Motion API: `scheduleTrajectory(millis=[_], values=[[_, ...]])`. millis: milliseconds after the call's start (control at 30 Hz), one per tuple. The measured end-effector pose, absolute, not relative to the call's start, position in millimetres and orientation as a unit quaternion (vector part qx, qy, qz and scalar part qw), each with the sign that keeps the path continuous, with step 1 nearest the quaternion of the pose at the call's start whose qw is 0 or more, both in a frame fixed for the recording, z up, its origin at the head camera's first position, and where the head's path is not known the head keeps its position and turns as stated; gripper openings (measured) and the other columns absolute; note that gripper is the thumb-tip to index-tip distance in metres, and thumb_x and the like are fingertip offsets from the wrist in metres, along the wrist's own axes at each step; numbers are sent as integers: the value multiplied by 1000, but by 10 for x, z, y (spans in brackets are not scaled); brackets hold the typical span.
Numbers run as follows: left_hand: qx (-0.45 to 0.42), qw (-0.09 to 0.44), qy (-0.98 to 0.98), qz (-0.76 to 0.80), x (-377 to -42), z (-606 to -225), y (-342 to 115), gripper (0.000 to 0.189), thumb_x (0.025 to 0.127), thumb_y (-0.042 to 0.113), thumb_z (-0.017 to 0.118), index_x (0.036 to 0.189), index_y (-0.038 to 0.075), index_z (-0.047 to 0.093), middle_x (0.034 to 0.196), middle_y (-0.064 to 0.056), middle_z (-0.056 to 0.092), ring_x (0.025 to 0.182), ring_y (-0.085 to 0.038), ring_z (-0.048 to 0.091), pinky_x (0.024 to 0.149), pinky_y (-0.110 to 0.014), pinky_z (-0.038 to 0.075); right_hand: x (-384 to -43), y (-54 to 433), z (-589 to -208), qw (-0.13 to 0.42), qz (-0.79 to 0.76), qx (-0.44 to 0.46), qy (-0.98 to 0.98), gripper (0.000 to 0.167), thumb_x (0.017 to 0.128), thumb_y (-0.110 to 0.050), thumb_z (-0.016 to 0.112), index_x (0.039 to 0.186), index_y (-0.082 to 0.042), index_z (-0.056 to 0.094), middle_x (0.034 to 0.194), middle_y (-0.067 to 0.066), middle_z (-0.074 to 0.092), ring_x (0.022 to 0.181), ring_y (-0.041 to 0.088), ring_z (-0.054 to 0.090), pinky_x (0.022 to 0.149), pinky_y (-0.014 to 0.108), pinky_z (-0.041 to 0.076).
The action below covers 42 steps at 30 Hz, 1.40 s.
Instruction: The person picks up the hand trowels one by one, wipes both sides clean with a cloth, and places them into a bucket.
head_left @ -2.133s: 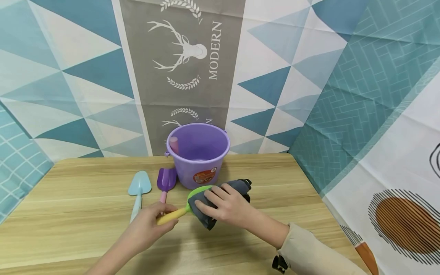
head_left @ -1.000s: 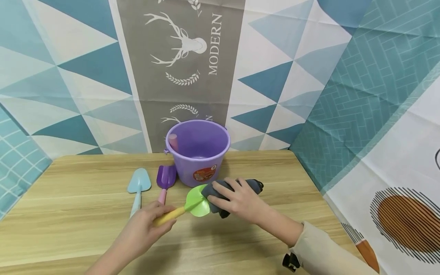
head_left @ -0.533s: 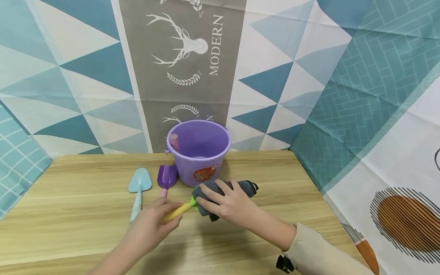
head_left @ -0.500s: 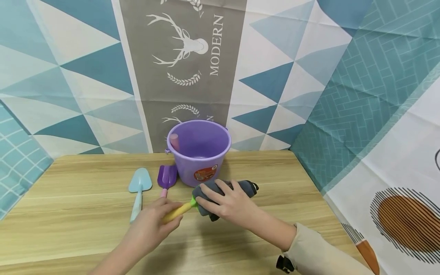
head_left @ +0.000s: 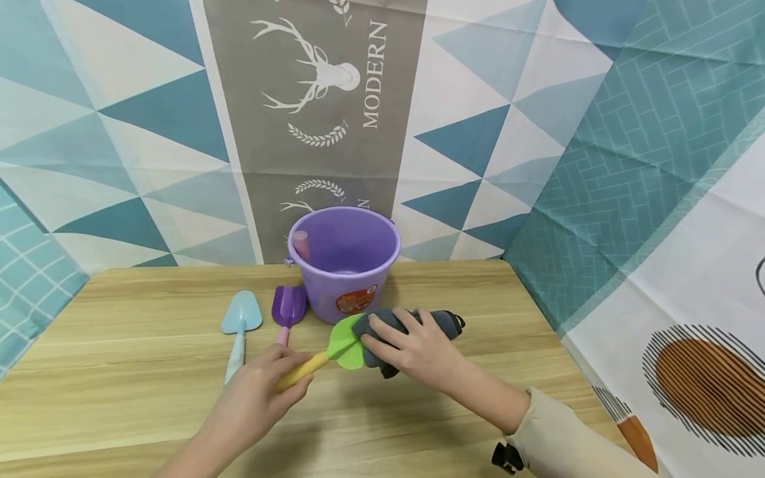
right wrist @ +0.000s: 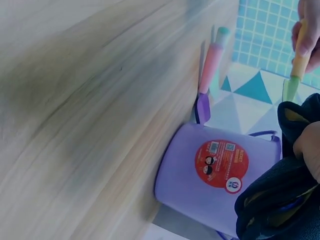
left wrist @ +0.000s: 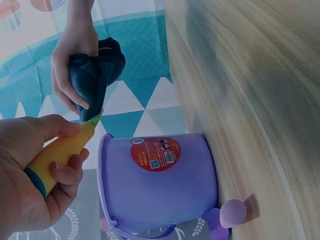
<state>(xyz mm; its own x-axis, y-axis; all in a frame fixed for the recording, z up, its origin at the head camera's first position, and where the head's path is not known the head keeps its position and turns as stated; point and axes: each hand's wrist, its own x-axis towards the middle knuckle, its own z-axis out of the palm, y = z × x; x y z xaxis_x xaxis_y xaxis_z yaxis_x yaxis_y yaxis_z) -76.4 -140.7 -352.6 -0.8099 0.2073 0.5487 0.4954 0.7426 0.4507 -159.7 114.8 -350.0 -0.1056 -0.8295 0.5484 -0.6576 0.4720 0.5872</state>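
My left hand (head_left: 254, 395) grips the yellow handle of a toy shovel (head_left: 345, 344) with a bright green blade, held above the table. In the left wrist view, fingers and thumb wrap round that yellow handle (left wrist: 62, 155). A bunched dark grey cloth (head_left: 445, 323) is gripped by my right hand (head_left: 418, 352) and lies against the far part of the green blade, covering its tip. The near part of the blade is uncovered. Folds of the cloth (right wrist: 272, 195) fill the lower right of the right wrist view.
A purple bucket (head_left: 319, 292) stands just behind the blade, with a pink rod-like piece (head_left: 301, 245) inside. Left of it, a purple shovel (head_left: 289, 307) and a light blue shovel (head_left: 242, 312) lie on the wooden table (head_left: 119, 372). Patterned cloth walls (head_left: 466, 79) close off the back and sides.
The right hand has slid the cloth along the blade: toward the handle half a second ago, now back right, uncovering green. The left hand keeps its grip, shifting slightly left.
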Motion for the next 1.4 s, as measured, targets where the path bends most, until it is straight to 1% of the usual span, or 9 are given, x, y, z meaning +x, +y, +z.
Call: scheduleTrajectory(millis=[167,233,467,800,867,967,1167,1233,1400], values=[[-161,189,-918,-310,-754,-3506,-1392,27,73,10,78,98,13,72,85,9,62,66,4,44,55,-17,42,-1573,1088,-3505,458,-64,509,-726,30,100,-14,39,112,-24,64,117,1,64,86,24,62,60,37,51],[-153,177,-923,-306,-754,-3498,-1385,26,74,11,77,99,14,72,85,10,61,66,3,44,56,-17,42,-1562,1054,-3509,467,-65,511,-719,29,99,-15,41,113,-24,64,117,1,64,86,24,62,60,37,51],[-176,206,-918,-289,-742,-3498,-1373,27,72,9,78,98,13,72,82,10,61,65,4,43,55,-16,41,-1541,985,-3528,471,-103,504,-716,32,100,-15,37,118,-27,61,123,-2,62,89,24,62,61,39,52],[-202,248,-903,-288,-717,-3554,-1437,28,68,7,80,95,11,73,84,12,59,66,6,44,54,-14,42,-1559,1138,-3502,422,-112,485,-758,35,102,-14,31,114,-24,63,119,-1,62,91,25,60,63,39,51],[-203,250,-902,-288,-722,-3560,-1451,27,68,7,80,94,12,72,85,12,59,66,6,44,54,-14,42,-1564,1180,-3490,415,-103,478,-767,37,102,-14,30,113,-24,63,119,-1,63,92,25,60,63,39,50],[-197,238,-905,-292,-747,-3549,-1448,26,69,8,79,94,13,72,84,12,60,65,6,43,54,-15,41,-1565,1219,-3472,407,-83,473,-777,39,103,-15,28,113,-24,64,120,-1,63,95,26,59,63,39,48],[-172,209,-919,-287,-808,-3508,-1372,24,70,9,78,93,11,72,81,8,61,62,4,42,53,-15,41,-1541,1119,-3459,441,-54,479,-757,33,102,-14,36,110,-25,66,117,-1,65,89,25,61,61,38,49],[-174,212,-920,-279,-822,-3501,-1339,24,70,9,78,93,11,73,82,7,62,63,3,43,54,-16,42,-1534,1052,-3452,458,-62,483,-744,31,101,-15,39,109,-25,66,116,-2,66,86,24,62,60,37,50],[-188,223,-920,-261,-834,-3480,-1301,26,70,12,78,96,11,72,84,6,65,65,2,47,57,-18,45,-1542,981,-3447,467,-98,483,-734,31,101,-14,37,109,-25,65,116,-2,65,86,24,62,60,37,50]])
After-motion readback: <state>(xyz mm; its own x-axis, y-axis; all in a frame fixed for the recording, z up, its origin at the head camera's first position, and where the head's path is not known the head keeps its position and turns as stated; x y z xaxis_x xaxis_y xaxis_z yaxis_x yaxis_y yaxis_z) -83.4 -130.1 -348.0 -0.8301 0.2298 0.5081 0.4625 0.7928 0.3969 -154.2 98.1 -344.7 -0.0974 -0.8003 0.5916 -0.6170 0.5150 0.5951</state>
